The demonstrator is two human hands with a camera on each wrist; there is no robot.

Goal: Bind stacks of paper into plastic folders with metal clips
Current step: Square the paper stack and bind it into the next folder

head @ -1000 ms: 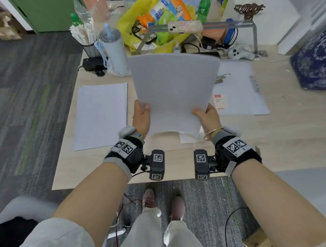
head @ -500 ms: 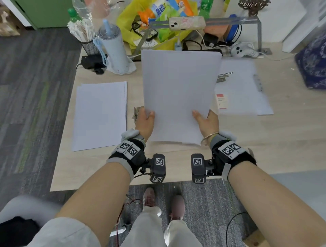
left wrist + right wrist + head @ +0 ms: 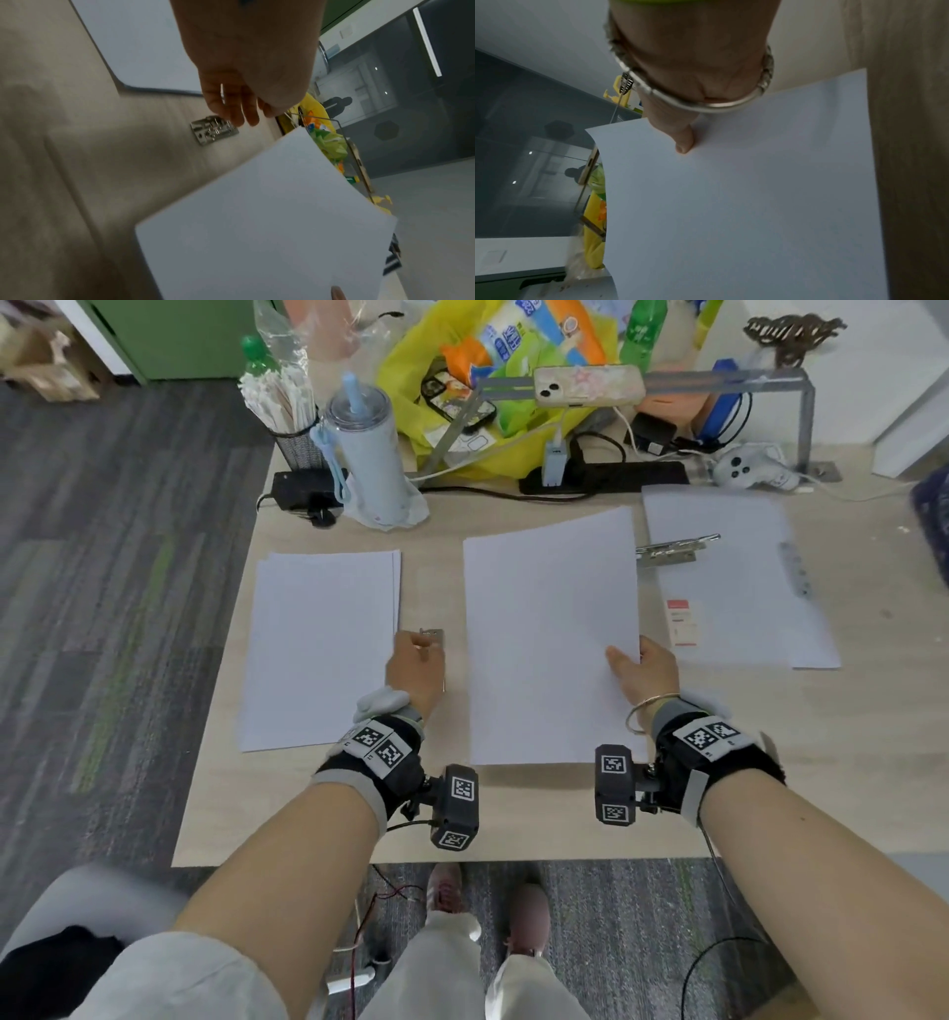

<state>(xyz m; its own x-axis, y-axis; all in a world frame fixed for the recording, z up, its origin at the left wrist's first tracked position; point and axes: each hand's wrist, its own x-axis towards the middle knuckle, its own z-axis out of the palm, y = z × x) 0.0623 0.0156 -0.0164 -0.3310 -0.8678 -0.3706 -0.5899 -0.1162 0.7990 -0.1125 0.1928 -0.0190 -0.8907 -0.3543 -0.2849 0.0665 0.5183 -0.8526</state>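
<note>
Now the right hand point(image 3: 648, 674) pinches the right edge of the paper stack point(image 3: 552, 639), with the thumb point(image 3: 683, 140) lying on top of the sheets, and the stack is over the middle of the wooden table point(image 3: 513, 814), its far end a little raised. Meanwhile the left hand point(image 3: 417, 672) holds nothing, its fingers point(image 3: 236, 109) loosely extended just above a small metal clip point(image 3: 214, 130) that lies on the table between the held stack and a second paper pile point(image 3: 321, 649). To the right, a plastic folder point(image 3: 739, 588) lies flat with another metal clip point(image 3: 675, 549) at its left edge.

The right hand point(image 3: 648, 671) hides its fingers under the paper stack point(image 3: 552, 639); the left-wrist view is blurred.
</note>
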